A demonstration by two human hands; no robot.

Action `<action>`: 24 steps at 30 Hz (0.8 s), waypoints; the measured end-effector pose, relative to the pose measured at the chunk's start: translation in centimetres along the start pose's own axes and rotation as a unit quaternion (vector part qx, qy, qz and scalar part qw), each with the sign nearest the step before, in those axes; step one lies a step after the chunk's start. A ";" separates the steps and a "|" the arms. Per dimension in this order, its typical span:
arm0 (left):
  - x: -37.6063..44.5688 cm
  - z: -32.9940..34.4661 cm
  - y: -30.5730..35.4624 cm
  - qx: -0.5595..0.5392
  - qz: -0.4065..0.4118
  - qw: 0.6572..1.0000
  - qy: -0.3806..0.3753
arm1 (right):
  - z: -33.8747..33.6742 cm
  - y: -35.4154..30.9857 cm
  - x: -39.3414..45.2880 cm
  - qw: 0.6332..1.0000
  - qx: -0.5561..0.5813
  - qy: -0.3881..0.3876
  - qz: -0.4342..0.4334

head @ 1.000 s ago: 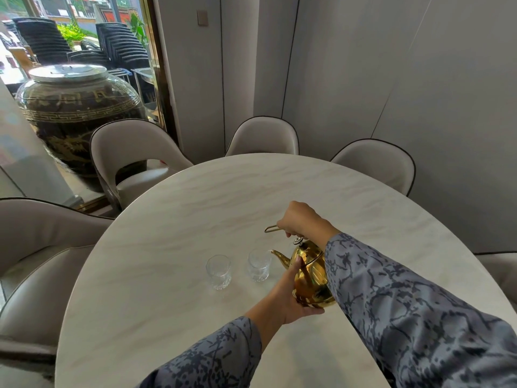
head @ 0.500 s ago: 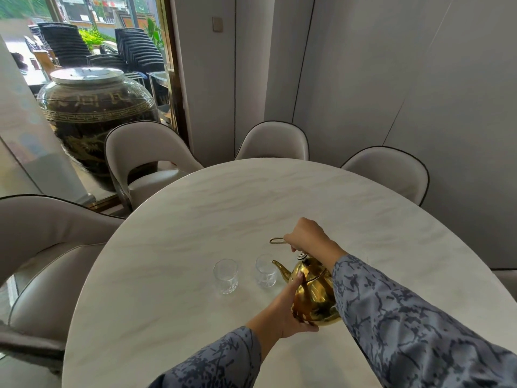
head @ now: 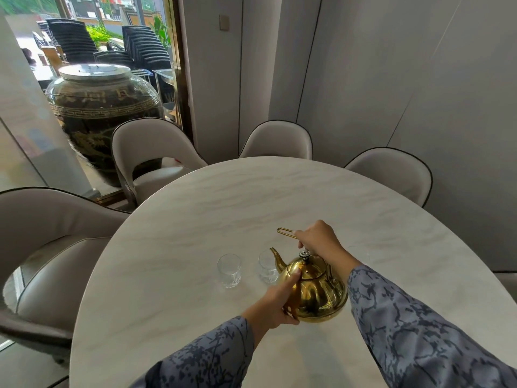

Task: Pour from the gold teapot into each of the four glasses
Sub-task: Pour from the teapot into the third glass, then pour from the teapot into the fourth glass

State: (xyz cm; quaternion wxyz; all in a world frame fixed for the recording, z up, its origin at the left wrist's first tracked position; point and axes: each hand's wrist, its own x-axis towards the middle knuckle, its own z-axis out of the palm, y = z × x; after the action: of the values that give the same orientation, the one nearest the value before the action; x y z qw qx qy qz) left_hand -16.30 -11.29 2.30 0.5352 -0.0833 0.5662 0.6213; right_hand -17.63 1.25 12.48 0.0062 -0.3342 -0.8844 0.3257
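Both hands hold the gold teapot point(head: 314, 292): right hand point(head: 317, 239) grip closed on its handle, left hand point(head: 275, 302) cupping its side.

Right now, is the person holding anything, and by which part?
Yes, the gold teapot. The right hand grips its wire handle above the lid, and the left hand is pressed against the side of its body.

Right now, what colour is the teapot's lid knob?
Dark silvery metal knob on the gold teapot; head view.

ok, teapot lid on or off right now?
On. The lid sits seated on the gold teapot, its dark knob upright on top, with the right hand just above it on the handle.
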 end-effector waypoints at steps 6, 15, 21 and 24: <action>-1.3 -0.4 0.0 -0.008 0.015 1.000 0.015 | 0.0 -1.0 -0.9 1.000 0.000 0.003 -0.021; -3.8 -2.4 -0.7 -0.052 0.002 0.999 0.015 | 1.7 -4.3 -2.0 0.997 -0.042 -0.046 -0.042; -5.8 -3.6 -0.1 -0.086 -0.020 0.996 -0.003 | 3.3 -6.7 -2.4 0.994 -0.061 -0.064 -0.058; -6.0 -4.1 0.2 -0.110 -0.027 0.994 0.002 | 3.8 -7.8 -2.4 0.993 -0.078 -0.069 -0.063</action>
State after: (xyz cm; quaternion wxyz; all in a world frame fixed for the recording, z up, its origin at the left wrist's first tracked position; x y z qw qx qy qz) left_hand -16.07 -17.94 5.26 0.5385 -0.1582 0.4926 0.6651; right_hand -21.24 -6.78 14.51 -0.0599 -0.2541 -0.9247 0.2770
